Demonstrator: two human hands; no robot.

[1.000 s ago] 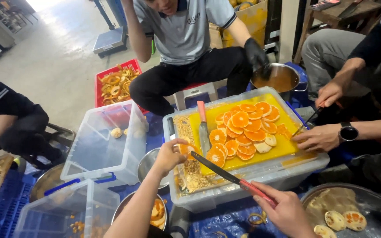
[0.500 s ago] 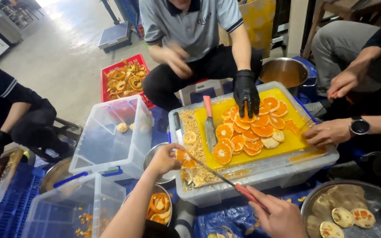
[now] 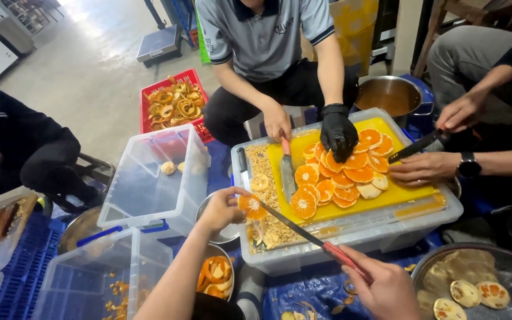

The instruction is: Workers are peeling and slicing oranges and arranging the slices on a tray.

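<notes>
Now your left hand (image 3: 223,207) still pinches the round orange slice (image 3: 251,207) above the clear plastic tub (image 3: 351,234), while your right hand (image 3: 380,287) keeps gripping the red-handled long knife (image 3: 303,234), blade under it.

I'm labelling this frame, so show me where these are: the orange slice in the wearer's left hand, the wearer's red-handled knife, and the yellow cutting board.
orange slice (image 3: 251,205), head view, on its cut face.
red-handled knife (image 3: 294,228), head view, mid-blade.
yellow cutting board (image 3: 401,194), head view, bare right-hand part.
</notes>
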